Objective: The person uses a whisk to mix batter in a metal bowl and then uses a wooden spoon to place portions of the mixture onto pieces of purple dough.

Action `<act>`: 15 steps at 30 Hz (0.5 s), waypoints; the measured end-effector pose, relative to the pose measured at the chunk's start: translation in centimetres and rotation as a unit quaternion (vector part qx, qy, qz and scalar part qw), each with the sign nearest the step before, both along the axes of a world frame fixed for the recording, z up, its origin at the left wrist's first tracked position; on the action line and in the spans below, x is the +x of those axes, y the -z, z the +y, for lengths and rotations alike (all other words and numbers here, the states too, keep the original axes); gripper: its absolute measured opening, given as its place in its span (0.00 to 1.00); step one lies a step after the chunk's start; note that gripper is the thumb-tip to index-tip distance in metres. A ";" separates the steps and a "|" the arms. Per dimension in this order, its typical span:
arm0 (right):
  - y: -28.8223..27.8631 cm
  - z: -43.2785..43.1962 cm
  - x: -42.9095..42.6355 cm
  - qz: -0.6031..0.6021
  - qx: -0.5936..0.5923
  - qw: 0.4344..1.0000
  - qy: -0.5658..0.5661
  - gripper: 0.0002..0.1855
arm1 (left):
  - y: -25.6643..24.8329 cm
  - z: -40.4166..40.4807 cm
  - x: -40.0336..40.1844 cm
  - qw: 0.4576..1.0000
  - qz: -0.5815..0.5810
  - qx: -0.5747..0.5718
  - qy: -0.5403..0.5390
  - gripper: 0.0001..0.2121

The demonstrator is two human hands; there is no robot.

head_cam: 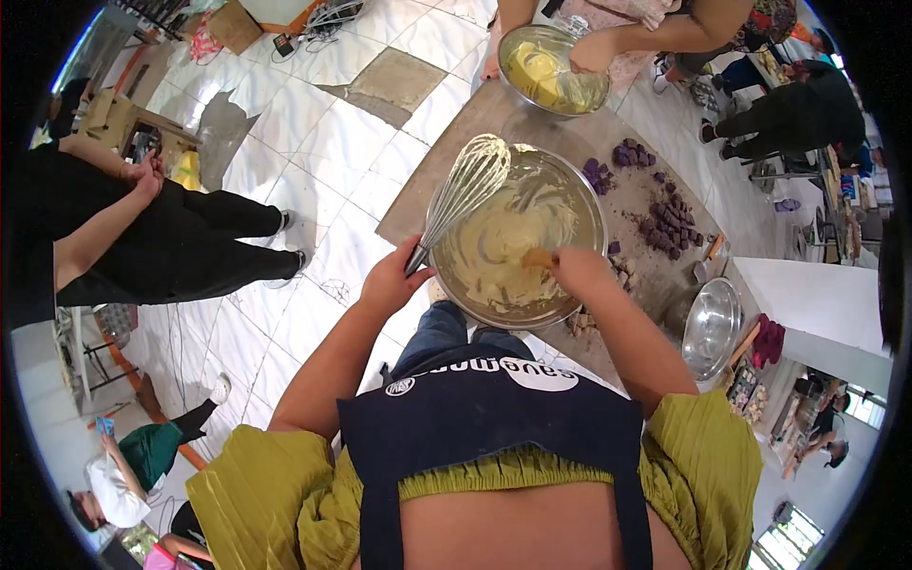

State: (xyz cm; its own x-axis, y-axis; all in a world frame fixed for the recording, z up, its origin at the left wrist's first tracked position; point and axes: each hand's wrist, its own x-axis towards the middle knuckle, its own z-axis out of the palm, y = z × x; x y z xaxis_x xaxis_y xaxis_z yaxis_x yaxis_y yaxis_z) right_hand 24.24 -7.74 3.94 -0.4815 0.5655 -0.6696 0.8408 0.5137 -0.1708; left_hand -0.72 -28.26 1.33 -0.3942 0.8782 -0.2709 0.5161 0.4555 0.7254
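Note:
My left hand (392, 281) grips the handle of a wire balloon whisk (467, 182). The whisk leans over the left rim of a large steel mixing bowl (597, 214), and pale batter clings to its wires. Inside the bowl, creamy yellow batter (509, 221) is smeared over the bottom and sides. My right hand (586, 274) reaches over the near right rim, closed on an orange-brown spatula or scraper (538, 258) that touches the batter. Its full shape is hidden by my fingers.
Purple cubes (670, 224) lie on the brown tabletop (427, 178), near a spatula with a wooden handle (707, 258) and another steel bowl (712, 328). Across the table, another person's hand (595, 51) works in a bowl of yellow mixture (534, 68). Someone in black (178, 228) stands at left.

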 end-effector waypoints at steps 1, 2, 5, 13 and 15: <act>1.0 -0.5 0.0 -0.003 0.002 1.000 0.005 0.14 | -0.3 0.5 0.1 1.000 -0.004 -0.017 0.013 0.29; 3.0 -1.4 -0.4 0.059 0.022 0.998 0.024 0.13 | -0.6 0.9 0.2 0.999 -0.008 -0.035 0.026 0.30; 3.0 -3.1 0.1 0.080 0.031 0.996 -0.010 0.13 | -1.5 1.3 0.1 0.993 -0.015 -0.112 0.029 0.33; 4.2 -0.2 0.0 0.059 0.086 0.993 0.048 0.14 | -0.6 2.6 0.7 0.988 0.036 -0.113 0.096 0.36; 3.4 -3.5 -1.4 0.145 -0.011 0.989 0.008 0.13 | -0.4 3.1 0.6 0.988 0.048 -0.103 0.100 0.36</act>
